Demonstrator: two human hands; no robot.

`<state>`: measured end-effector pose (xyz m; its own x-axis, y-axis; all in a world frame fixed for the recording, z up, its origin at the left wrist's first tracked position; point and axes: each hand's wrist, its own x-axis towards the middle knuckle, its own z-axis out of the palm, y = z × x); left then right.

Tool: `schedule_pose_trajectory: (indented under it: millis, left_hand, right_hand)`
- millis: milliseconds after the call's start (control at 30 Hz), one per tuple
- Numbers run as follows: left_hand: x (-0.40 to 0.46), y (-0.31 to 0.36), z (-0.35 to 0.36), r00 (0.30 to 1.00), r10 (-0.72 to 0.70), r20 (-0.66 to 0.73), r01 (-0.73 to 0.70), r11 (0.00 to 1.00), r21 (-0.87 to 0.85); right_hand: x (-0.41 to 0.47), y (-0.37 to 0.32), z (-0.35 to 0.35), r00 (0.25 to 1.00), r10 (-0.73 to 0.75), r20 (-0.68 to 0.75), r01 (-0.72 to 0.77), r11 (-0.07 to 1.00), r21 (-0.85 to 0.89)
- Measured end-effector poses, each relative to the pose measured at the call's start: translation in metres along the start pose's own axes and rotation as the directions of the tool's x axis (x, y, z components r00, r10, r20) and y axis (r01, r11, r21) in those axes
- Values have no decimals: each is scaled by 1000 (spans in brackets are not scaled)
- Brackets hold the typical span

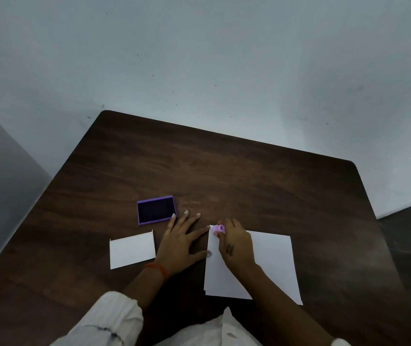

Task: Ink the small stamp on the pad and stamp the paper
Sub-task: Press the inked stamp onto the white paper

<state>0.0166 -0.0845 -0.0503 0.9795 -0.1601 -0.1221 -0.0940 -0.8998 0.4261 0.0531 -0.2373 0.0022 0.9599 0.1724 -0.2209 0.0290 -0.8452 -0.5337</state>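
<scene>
A small pink-purple stamp (218,229) is held in my right hand (236,243), pressed down at the top left corner of the white paper (273,260). My left hand (183,242) lies flat on the table with fingers spread, its thumb and forefinger touching the paper's left edge. The ink pad (156,210), a purple open case with a dark inked face, sits just beyond my left hand's fingertips.
A white lid or small card (132,249) lies to the left of my left hand. All of it rests on a dark wooden table (224,171) that stands against a pale wall. White sleeves show at the bottom.
</scene>
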Motion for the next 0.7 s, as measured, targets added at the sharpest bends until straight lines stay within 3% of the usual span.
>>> schedule_pose_trajectory:
  millis: [200,367,700]
  left_hand:
    - [-1,2,-3,1000,1,8,-1,1000,-16]
    - [-3,2,-5,1000,-2,11,2,1000,-28]
    - [-2,0,1,1000,-2,-28,1,998,-59]
  right_hand:
    - [6,-6,5,998,9,67,2,986,-169]
    - [7,-8,10,990,-125,68,140,938,-318]
    - [12,-5,11,979,-192,74,206,912,-354]
